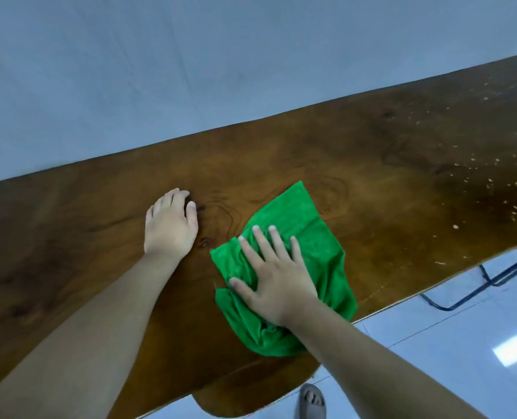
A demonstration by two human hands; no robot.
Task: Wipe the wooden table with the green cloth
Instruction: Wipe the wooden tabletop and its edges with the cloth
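Observation:
The green cloth (305,225) lies crumpled on the wooden table (387,176), near its front edge. My right hand (273,281) presses flat on the cloth with fingers spread, covering its middle. My left hand (169,226) rests palm down on the bare wood just left of the cloth, fingers slightly curled, holding nothing. Pale crumbs and specks (490,182) are scattered over the right part of the table.
A pale wall (190,71) runs along the table's far edge. Tiled floor (462,343) shows at the lower right, with a dark metal frame (490,278) beneath the table. A wooden seat (251,391) and a sandalled foot (311,402) are below the front edge.

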